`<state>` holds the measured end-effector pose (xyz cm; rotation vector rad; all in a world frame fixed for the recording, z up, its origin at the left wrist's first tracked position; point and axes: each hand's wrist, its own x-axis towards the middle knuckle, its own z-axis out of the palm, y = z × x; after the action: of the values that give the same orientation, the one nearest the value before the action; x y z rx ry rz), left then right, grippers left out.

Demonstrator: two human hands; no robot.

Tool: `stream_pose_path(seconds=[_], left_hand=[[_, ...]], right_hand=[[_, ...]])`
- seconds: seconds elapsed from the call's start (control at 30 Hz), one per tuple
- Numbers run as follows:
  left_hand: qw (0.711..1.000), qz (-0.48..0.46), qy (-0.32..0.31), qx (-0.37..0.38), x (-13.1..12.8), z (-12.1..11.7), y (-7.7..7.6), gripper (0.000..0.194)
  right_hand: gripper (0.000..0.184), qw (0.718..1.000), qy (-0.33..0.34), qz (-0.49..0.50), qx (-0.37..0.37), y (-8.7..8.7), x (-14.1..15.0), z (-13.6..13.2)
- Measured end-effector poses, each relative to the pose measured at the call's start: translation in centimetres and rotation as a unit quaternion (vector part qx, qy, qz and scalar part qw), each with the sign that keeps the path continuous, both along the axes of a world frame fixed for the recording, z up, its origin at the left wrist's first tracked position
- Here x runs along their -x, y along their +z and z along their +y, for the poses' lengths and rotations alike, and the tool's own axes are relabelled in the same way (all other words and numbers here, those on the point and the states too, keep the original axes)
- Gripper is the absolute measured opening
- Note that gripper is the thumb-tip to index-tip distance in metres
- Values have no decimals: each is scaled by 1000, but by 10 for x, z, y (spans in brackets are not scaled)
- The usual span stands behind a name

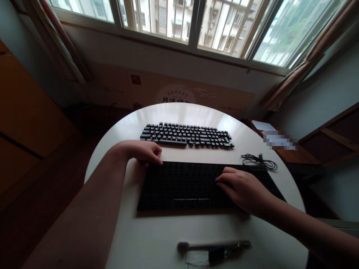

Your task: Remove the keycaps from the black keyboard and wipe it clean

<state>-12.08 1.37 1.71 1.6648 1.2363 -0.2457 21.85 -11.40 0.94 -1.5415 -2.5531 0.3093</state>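
Observation:
A black keyboard base (185,183) with its keycaps off lies flat across the table. My left hand (148,151) is closed at its far left corner, thumb on the top edge and fingers curled. Over the right half of the base, my right hand (241,185) pinches something small with a purplish end (216,179), low against the key area. Most of that small thing is hidden by my fingers. Behind the base, loose black keycaps (187,134) stand in keyboard-like rows.
A coiled black cable (260,161) lies at the base's far right corner. In front are a toothbrush (199,246) and a clear packet with a black piece (216,254). The round white table (157,233) stands before a window; a wooden surface with papers is at right.

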Motion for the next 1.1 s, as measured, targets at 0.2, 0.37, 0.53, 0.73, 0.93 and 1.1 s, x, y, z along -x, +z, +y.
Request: stream_pose_path(seconds=[0.2, 0.37, 0.53, 0.73, 0.93, 1.1], left_hand=[[1000, -4, 10, 22, 0, 0, 0, 40], [1000, -6, 8, 22, 0, -2, 0, 38], [1000, -4, 7, 14, -2, -5, 1, 39], [1000, -8, 11, 14, -3, -7, 2, 37], [1000, -16, 12, 21, -3, -7, 0, 33], [1000, -18, 9, 15, -3, -8, 0, 31]], right_hand=[[23, 999, 36, -7, -36, -4, 15, -2], [20, 998, 58, 3, -32, -5, 34, 2], [23, 995, 93, -1, -46, -4, 61, 4], [21, 989, 130, -24, -67, -7, 93, 9], [21, 986, 154, -15, -65, -8, 118, 10], [22, 982, 175, -29, -62, -3, 142, 11]])
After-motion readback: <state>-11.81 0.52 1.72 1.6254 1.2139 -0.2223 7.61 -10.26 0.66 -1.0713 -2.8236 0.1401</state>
